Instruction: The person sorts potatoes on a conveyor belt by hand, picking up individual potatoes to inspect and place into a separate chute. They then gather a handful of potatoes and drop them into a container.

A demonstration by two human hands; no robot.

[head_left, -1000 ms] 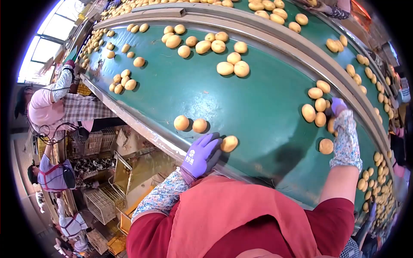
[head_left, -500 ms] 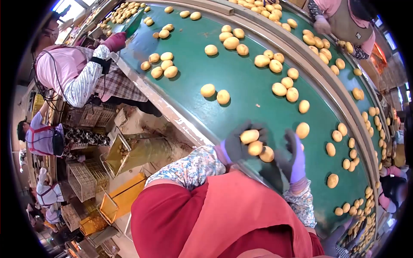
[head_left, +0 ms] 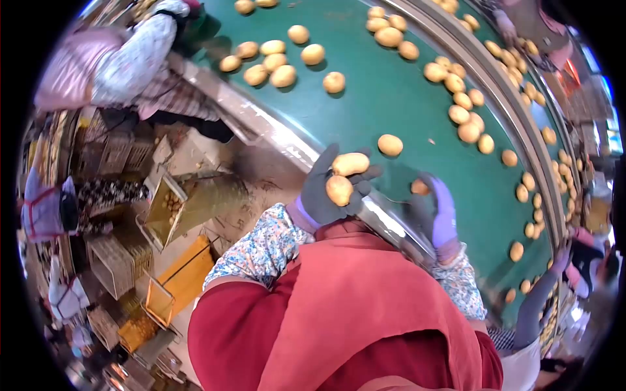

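My left hand (head_left: 318, 194), in a dark glove with a purple cuff, is palm up at the near edge of the green belt (head_left: 365, 111). Two potatoes rest in it: an oblong potato (head_left: 350, 163) and a rounder potato (head_left: 339, 189) with a rough-looking skin. Over the belt to the right is my right hand (head_left: 438, 212), gloved alike, its fingers curled around a potato (head_left: 420, 187) that is partly hidden. A single loose potato (head_left: 390, 144) lies on the belt just beyond my hands.
More potatoes (head_left: 282, 75) lie in groups across the belt. A metal rail (head_left: 482, 81) divides it from a second belt. At the left a co-worker (head_left: 85, 68) leans over the belt. Below stand an orange bin (head_left: 179, 277) and a crate (head_left: 111, 264). Another person's arm (head_left: 531, 313) reaches in at right.
My left hand has moved left to the belt's edge, holding two potatoes rather than three. My right hand now has a potato in its fingers. The potatoes on the belt have shifted.
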